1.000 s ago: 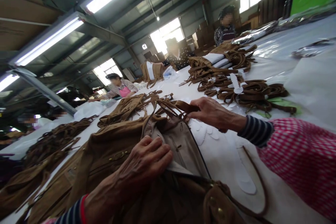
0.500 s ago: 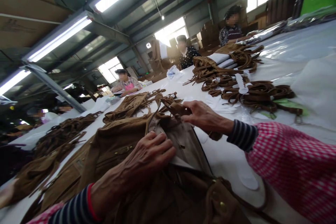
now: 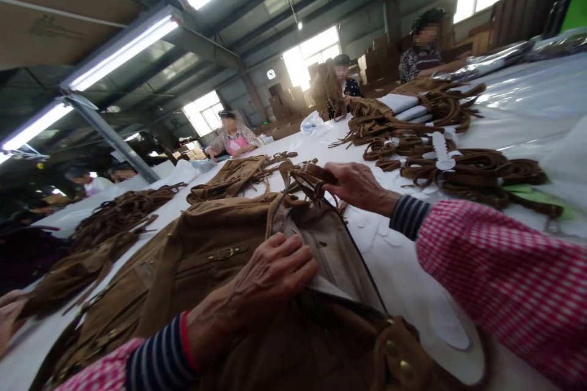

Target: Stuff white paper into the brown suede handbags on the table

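A brown canvas bag (image 3: 197, 229) lies in front of me with its zipped mouth pulled apart. Grey lining (image 3: 339, 250) shows inside. My left hand (image 3: 275, 275) has its fingers curled over the edge of that opening, closed on the bag; the fingertips are partly hidden. At the bag's far end, my right hand (image 3: 355, 186) is closed around a brown strap (image 3: 316, 170). A buckle (image 3: 225, 253) sits on the bag's outer side, and a flap with brass studs (image 3: 397, 354) is near me at the right.
Bundled brown straps (image 3: 486, 171) lie on the white table (image 3: 413, 281) to the right, beside stacked bags (image 3: 385, 113). More brown bags (image 3: 229, 177) lie beyond and left. Co-workers (image 3: 236, 137) sit across the table; another person's hand (image 3: 11, 311) shows at the left edge.
My right hand has drawn the strap slightly up and away from the bag's opening. My left hand stays on the opening's edge. Across the table, a co-worker has lifted a brown item.
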Motion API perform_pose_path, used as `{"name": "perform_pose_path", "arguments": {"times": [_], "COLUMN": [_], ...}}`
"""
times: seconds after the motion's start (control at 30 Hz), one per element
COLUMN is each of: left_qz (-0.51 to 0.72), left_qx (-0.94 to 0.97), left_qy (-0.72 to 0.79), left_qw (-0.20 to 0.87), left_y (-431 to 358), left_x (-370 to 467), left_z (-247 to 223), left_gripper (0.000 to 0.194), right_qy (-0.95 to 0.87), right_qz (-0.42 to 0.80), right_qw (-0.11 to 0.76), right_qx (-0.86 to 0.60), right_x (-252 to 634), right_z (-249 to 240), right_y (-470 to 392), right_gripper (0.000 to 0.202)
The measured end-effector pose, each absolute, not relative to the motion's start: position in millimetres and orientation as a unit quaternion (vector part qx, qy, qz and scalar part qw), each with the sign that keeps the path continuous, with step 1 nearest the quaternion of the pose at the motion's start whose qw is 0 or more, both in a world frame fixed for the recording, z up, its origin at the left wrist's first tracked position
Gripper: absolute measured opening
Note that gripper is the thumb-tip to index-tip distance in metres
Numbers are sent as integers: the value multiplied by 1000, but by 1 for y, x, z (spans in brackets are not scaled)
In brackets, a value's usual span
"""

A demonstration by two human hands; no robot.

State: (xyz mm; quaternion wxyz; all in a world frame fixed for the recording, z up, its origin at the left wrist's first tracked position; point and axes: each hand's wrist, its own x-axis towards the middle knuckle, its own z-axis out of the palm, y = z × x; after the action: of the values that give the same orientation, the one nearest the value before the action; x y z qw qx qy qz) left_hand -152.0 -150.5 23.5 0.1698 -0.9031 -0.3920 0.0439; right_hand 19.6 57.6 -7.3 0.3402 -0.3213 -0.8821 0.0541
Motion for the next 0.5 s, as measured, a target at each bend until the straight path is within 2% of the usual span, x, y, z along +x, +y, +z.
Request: {"name": "perform_pose_path", "arguments": {"times": [0.17,0.27,0.37,0.43,0.5], "left_qz": [70,93,115,124,129], "left_qx": [-902,-901,-911,-915,-915], "left_qy": [-384,-373,-360,-362,-367], "left_qw": [185,201,167,128,106], "left_y": [-156,-151,-138,-129,-123], "left_x": [-150,-148,-145,-142,-139], "left_z": [34,38,44,52,62], "left_gripper": [13,11,12,12,13], "right_qy": [-837,-812,-780,-767,-759], "right_qz": [85,205,371,422,448], "right_qw": [372,372,358,365,383], "right_qx": [-393,-400,-355,-317,-276], "right_x": [-8,2,22,30,29], "right_z": [-10,-11,2,13,18], "right_y": [84,77,58,41,20], "right_gripper": [23,23,36,42,40]}}
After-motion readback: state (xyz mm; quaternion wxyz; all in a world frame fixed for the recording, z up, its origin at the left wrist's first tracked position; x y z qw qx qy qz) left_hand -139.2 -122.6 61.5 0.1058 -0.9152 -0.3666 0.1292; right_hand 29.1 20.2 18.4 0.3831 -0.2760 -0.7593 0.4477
